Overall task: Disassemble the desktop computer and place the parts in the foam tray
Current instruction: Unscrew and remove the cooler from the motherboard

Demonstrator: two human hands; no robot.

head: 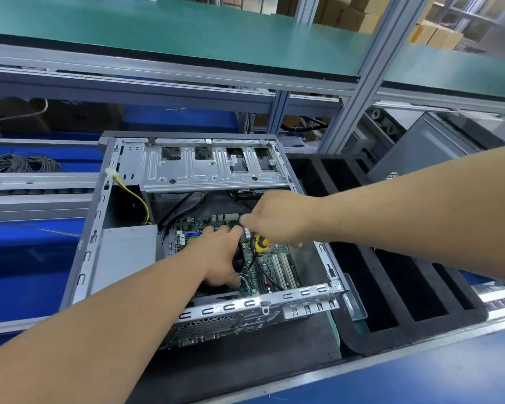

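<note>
Your left hand [219,255] reaches into the open computer case [99,258], fingers curled down around a dark part on the motherboard [277,269] (what it grips is hidden). Just beyond, your right hand [277,220] closes around a yellow-handled screwdriver [260,243] above the board. The black foam tray [362,287] sits right of the case.
</note>
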